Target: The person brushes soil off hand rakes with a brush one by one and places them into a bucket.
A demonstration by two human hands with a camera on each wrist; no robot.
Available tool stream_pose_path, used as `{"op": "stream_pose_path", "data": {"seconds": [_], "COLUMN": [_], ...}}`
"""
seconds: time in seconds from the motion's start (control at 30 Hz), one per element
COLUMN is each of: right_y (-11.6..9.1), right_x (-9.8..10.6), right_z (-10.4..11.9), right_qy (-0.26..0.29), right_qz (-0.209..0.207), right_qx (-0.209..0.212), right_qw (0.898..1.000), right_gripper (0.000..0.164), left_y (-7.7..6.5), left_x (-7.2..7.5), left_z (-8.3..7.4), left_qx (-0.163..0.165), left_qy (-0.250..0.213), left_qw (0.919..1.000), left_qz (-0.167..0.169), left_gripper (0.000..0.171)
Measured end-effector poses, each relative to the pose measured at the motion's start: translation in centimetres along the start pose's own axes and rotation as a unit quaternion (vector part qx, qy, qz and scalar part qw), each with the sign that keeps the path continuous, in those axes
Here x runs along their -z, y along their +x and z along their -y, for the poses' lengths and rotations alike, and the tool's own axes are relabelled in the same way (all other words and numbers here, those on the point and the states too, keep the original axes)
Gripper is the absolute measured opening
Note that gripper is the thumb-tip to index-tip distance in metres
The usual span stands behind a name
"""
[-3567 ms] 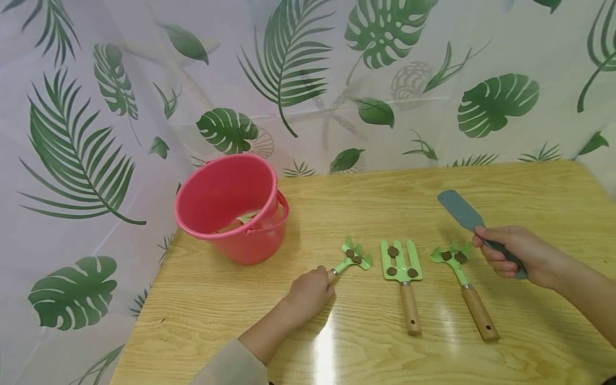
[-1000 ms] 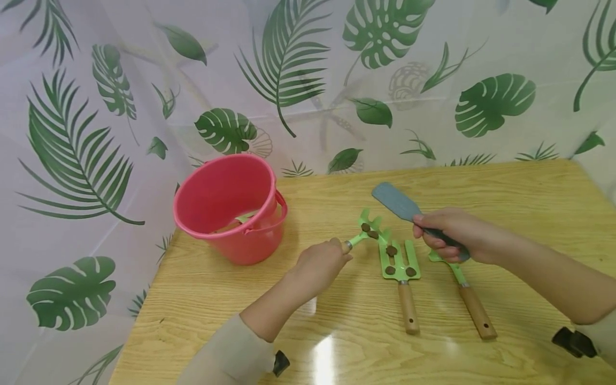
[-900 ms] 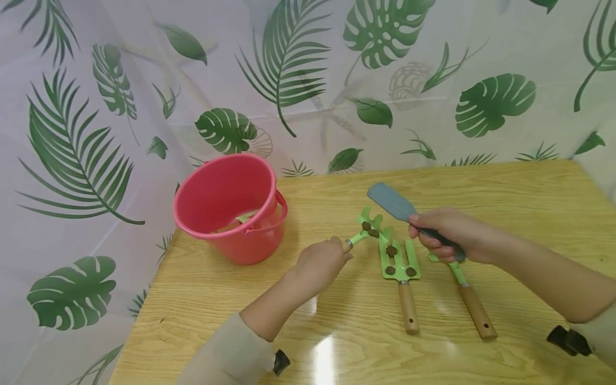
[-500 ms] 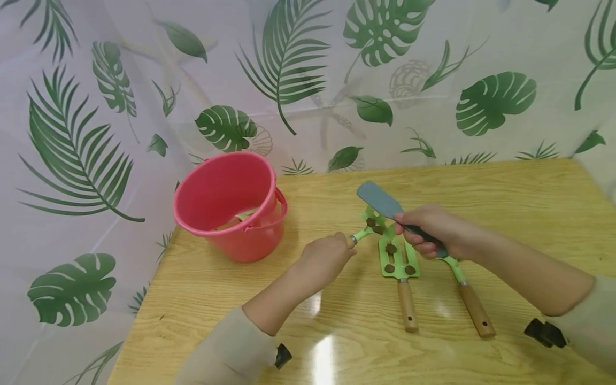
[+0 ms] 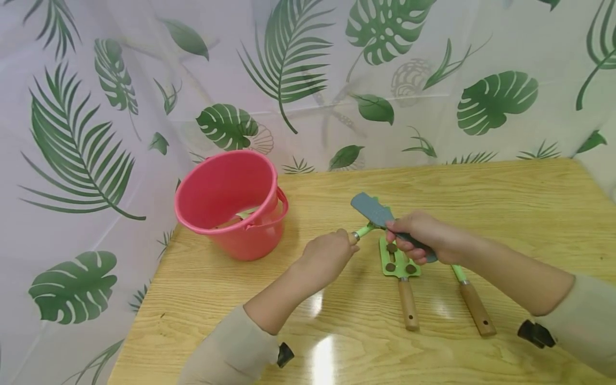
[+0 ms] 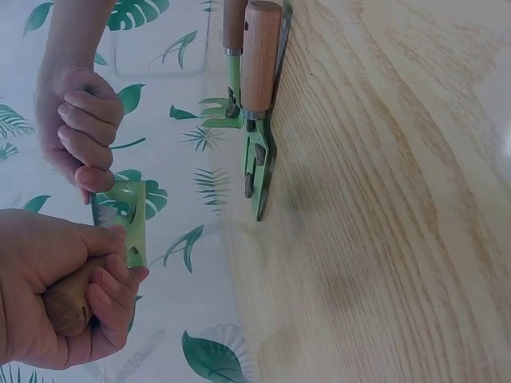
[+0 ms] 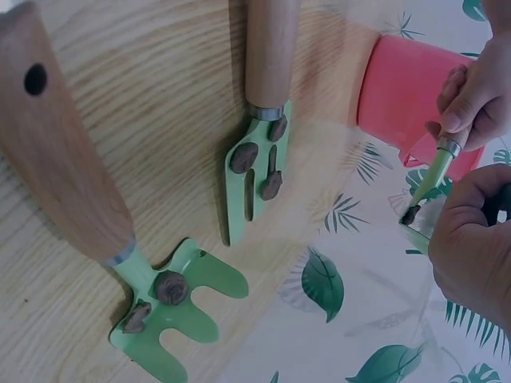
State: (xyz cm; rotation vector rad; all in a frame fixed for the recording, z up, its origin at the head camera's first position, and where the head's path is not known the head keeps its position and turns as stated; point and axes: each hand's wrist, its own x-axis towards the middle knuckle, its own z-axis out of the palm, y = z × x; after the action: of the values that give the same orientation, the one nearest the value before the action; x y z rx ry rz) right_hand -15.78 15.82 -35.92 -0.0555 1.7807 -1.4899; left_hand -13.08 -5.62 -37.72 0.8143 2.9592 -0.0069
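Mid-frame, left grip (image 5: 329, 261) clasps a rake (image 5: 366, 230), right grip (image 5: 423, 238) a scraper (image 5: 371, 209), work seemingly underway; lower right, lumpy fork (image 5: 405, 291) and claw (image 5: 474, 303) look undone.

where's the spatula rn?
Head view, right of centre: gripped in the right hand, the spatula hides most of the head of the rake held by the left hand.

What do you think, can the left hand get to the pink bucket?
Probably yes: nothing seems to stand between the left hand and the pink bucket. That hand grips the green rake, though, so it might have to put the rake down first.
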Motion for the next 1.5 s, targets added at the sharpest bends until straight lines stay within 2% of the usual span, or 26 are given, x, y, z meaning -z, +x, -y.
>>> {"op": "stream_pose_path", "data": {"seconds": [0.33,0.5,0.77,0.9,1.0,1.2,1.4,1.5], "right_y": [0.6,0.7,0.7,0.5,0.2,-0.8,-1.9,-2.2], "right_x": [0.0,-0.2,-0.6,-0.6,-0.4,-0.3,0.3,0.6], "right_z": [-1.1,-1.7,-2.4,-2.7,-2.8,-3.1,-3.5,-3.8], "right_qy": [-0.005,0.001,0.011,0.014,0.013,0.019,0.000,-0.004], "right_qz": [0.001,0.000,-0.007,-0.003,0.003,0.017,0.025,0.021], "right_qx": [0.002,0.001,-0.012,-0.012,-0.004,-0.005,-0.005,-0.007], "right_qw": [1.000,1.000,1.000,1.000,1.000,1.000,1.000,1.000], "right_gripper": [0.035,0.035,0.033,0.033,0.033,0.032,0.033,0.033], "left_y": [-0.1,-0.1,0.1,0.1,0.2,0.3,0.3,0.2], "left_x": [0.2,-0.1,-0.7,-0.8,-1.0,-1.2,-1.1,-0.8], "left_z": [0.5,0.7,1.2,1.5,1.8,2.6,3.6,4.0], "left_qx": [-0.022,-0.023,-0.004,-0.008,-0.012,0.009,0.025,0.031], "left_qy": [0.047,0.046,0.026,0.031,0.034,0.030,0.024,0.014], "left_qw": [0.9985,0.9985,0.9995,0.9994,0.9991,0.9990,0.9976,0.9978], "left_qz": [-0.016,-0.018,-0.015,-0.013,-0.020,-0.033,-0.060,-0.057], "left_gripper": [0.027,0.026,0.028,0.031,0.032,0.032,0.030,0.030]}}
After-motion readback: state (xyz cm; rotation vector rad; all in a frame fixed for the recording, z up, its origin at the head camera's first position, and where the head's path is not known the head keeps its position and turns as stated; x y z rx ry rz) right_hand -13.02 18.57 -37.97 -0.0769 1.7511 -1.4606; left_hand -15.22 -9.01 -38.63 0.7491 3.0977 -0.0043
